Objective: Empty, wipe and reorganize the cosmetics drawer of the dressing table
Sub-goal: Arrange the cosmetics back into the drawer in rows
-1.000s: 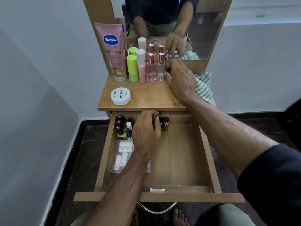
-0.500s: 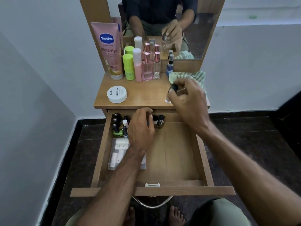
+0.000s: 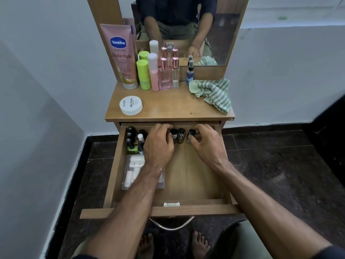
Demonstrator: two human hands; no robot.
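Drawer open; left hand, right hand each pinching dark-capped bottles.

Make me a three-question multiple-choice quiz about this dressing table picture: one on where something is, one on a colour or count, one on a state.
1. Where does the striped cloth lie?
A. in the drawer
B. on the tabletop's right side
C. on the floor

2. What colour are the caps of the two clear square bottles?
A. pink
B. black
C. green

3. What is the right hand doing?
A. resting open on the tabletop
B. gripping a small dark-capped bottle at the drawer's back
C. holding the cloth

Answers: 1 B, it lies by the mirror. 2 A, both caps are shiny pink. 3 B, its fingers curl round the bottle.
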